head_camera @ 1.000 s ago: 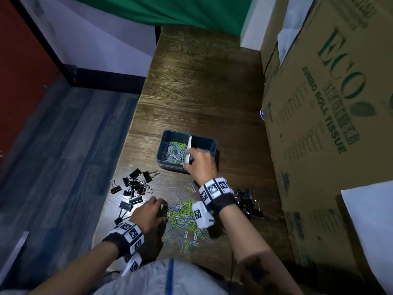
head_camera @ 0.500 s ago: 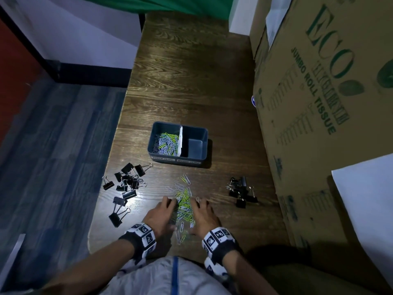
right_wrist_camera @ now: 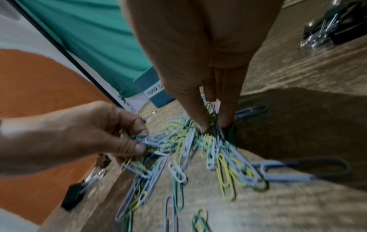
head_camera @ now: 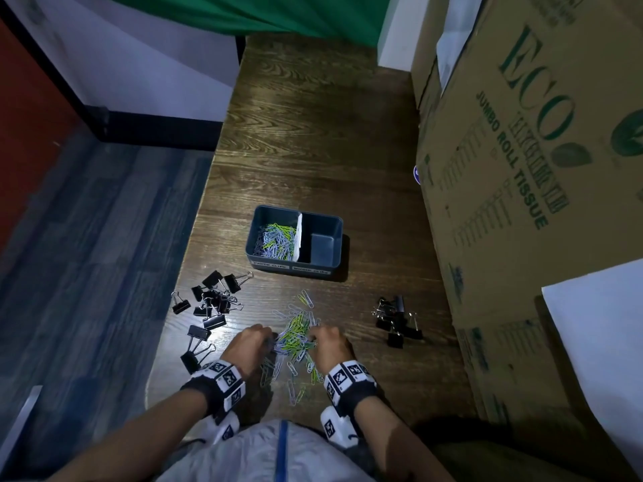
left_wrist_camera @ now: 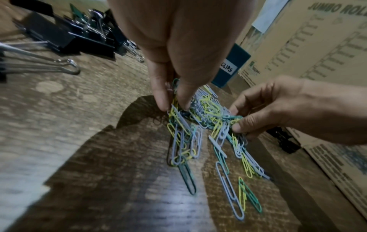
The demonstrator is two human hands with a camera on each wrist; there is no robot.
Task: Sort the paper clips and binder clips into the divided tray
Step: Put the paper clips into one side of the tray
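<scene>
A loose pile of blue, yellow and green paper clips (head_camera: 295, 333) lies on the wooden table near its front edge. My left hand (head_camera: 268, 340) pinches clips at the pile's left side (left_wrist_camera: 174, 108). My right hand (head_camera: 316, 339) pinches clips at its right side (right_wrist_camera: 215, 127). The dark blue divided tray (head_camera: 334, 248) stands farther back. Its left compartment holds paper clips (head_camera: 275, 236), and nothing shows in its right compartment. Black binder clips lie in a group on the left (head_camera: 212, 304) and a smaller group on the right (head_camera: 396, 321).
A large cardboard box (head_camera: 522, 168) walls off the table's right side. The table's left edge (head_camera: 181, 280) drops to a blue-grey floor. Bare wood stretches behind the tray toward a green cloth (head_camera: 278, 12).
A second ago my right hand was over the tray; it has come back to the pile. Both hands, flat beside the clips half a second ago, now curl their fingers into them.
</scene>
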